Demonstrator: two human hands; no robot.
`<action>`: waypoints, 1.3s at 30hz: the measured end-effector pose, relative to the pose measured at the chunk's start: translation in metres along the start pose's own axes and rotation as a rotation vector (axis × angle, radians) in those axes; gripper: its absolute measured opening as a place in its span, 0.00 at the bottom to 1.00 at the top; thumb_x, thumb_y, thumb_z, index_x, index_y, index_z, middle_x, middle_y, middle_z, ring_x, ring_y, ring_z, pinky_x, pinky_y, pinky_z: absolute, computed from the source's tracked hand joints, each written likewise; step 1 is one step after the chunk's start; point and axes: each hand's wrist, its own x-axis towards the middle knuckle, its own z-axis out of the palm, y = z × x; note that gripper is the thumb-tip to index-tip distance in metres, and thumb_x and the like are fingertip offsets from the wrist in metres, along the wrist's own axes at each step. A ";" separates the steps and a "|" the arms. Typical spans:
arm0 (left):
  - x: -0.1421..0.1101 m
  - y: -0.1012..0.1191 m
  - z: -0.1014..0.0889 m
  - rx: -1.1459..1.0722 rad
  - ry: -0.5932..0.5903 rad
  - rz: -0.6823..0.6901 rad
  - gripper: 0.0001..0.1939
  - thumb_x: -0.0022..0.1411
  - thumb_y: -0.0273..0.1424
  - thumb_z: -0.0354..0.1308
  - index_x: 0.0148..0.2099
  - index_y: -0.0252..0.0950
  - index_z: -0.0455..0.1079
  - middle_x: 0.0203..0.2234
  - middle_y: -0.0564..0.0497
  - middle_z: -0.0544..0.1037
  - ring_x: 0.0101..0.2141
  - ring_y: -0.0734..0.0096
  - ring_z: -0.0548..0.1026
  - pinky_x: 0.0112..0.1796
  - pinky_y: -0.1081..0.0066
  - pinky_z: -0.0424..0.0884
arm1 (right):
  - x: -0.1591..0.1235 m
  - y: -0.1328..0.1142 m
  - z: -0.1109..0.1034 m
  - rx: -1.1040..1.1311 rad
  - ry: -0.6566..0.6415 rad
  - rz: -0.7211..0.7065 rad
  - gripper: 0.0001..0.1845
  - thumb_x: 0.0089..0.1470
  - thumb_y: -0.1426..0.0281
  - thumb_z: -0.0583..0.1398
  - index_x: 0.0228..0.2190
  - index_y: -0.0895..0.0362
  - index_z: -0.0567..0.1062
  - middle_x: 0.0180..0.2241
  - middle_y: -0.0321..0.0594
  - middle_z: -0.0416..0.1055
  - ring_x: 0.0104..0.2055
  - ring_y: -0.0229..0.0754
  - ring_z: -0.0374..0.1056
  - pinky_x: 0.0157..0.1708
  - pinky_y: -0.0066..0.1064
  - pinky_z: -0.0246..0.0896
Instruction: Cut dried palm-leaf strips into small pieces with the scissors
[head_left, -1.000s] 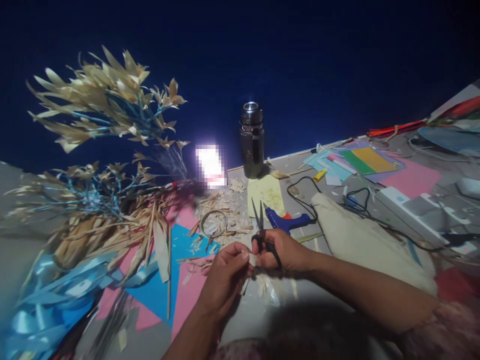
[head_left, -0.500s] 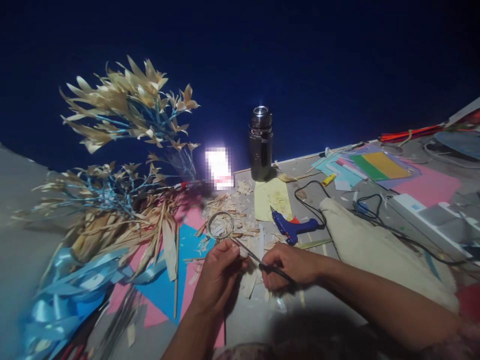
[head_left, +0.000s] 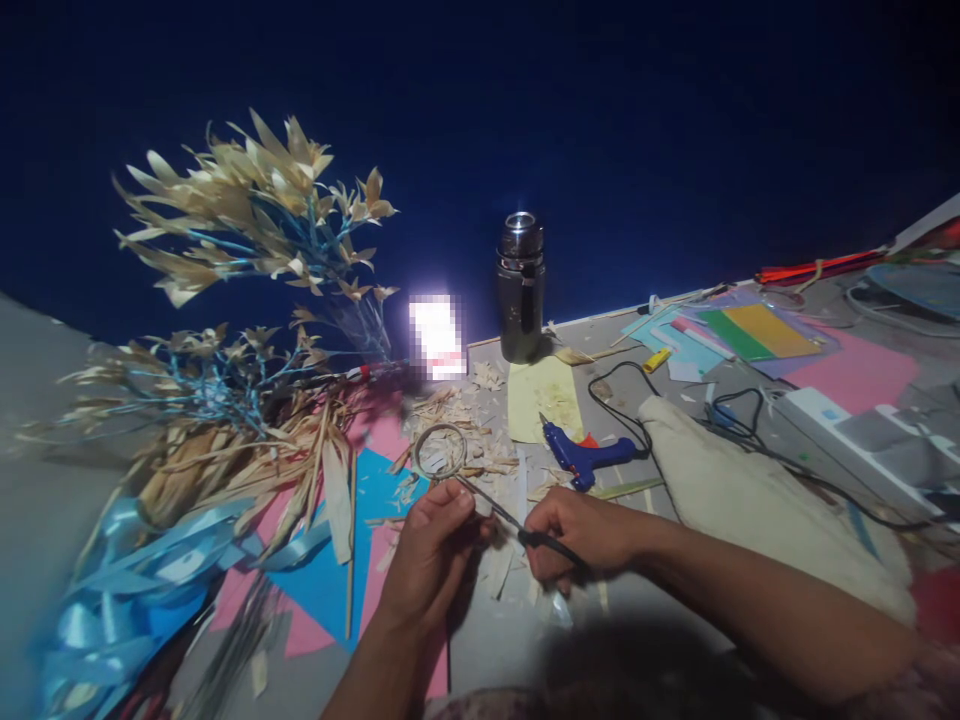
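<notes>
Darkness is filling the upper half of the view, and below it a grey table (head_left: pixel 660 620) is lying cluttered with craft scraps. Your right hand (head_left: pixel 577 530) is closing around the black handles of the scissors (head_left: pixel 517 522), whose thin metal blades are pointing toward ten o'clock, their tips reaching just beside the left fingertips. Your left hand (head_left: pixel 435 545) is curling shut, thumb and fingers pinching together at the blades; whatever small piece they are gripping is too small to tell. Pale, splintery husk shavings (head_left: pixel 457 420) are lying scattered at twelve o'clock from your hands, and a thin wire ring (head_left: pixel 440 450) is resting among them. A blue glue gun (head_left: pixel 589 455) is lying at one o'clock, its black cord looping away behind it, next to a yellow paper sheet (head_left: pixel 544 398). A dark, shiny cylindrical flask (head_left: pixel 522 285) is standing upright beyond that. At ten o'clock, dry tan leaves on blue stems (head_left: pixel 247 215) are fanning out stiffly, and glossy blue ribbon (head_left: pixel 127 590) is coiling at eight o'clock. Flat pink and blue paper (head_left: pixel 375 500) is lying under the left hand. A cream cloth (head_left: pixel 750 500) is lying folded at three o'clock.
</notes>
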 end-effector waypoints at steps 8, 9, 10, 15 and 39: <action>-0.001 0.002 -0.006 0.003 -0.033 -0.017 0.08 0.52 0.30 0.70 0.30 0.31 0.75 0.22 0.50 0.76 0.24 0.73 0.72 0.31 0.73 0.70 | 0.000 0.001 0.001 0.053 -0.001 0.010 0.21 0.45 0.56 0.70 0.21 0.62 0.75 0.18 0.34 0.70 0.16 0.28 0.57 0.16 0.19 0.48; -0.001 0.002 -0.006 -0.003 -0.036 -0.020 0.08 0.52 0.29 0.70 0.30 0.31 0.75 0.22 0.50 0.76 0.24 0.73 0.72 0.31 0.72 0.70 | 0.000 0.001 0.001 0.059 -0.006 0.012 0.21 0.45 0.56 0.70 0.21 0.62 0.76 0.18 0.34 0.70 0.16 0.29 0.58 0.16 0.19 0.49; -0.001 0.002 -0.006 -0.010 -0.036 -0.026 0.08 0.52 0.29 0.70 0.30 0.31 0.74 0.21 0.50 0.76 0.24 0.72 0.72 0.31 0.71 0.70 | 0.000 0.001 0.001 0.063 -0.007 0.013 0.20 0.45 0.57 0.70 0.21 0.62 0.76 0.18 0.34 0.71 0.16 0.29 0.58 0.16 0.19 0.49; -0.003 0.004 -0.006 -0.032 -0.016 -0.039 0.10 0.50 0.29 0.72 0.28 0.32 0.72 0.20 0.53 0.75 0.23 0.74 0.72 0.30 0.73 0.69 | 0.000 -0.004 0.003 0.092 0.020 0.040 0.17 0.45 0.61 0.69 0.19 0.62 0.76 0.16 0.33 0.69 0.17 0.29 0.57 0.16 0.21 0.47; -0.001 -0.024 0.015 -0.117 -0.043 -0.172 0.12 0.46 0.27 0.74 0.30 0.33 0.72 0.23 0.53 0.75 0.23 0.79 0.69 0.28 0.78 0.68 | 0.009 -0.004 0.013 0.498 0.453 -0.248 0.23 0.37 0.66 0.74 0.33 0.59 0.72 0.22 0.30 0.68 0.22 0.33 0.64 0.25 0.25 0.59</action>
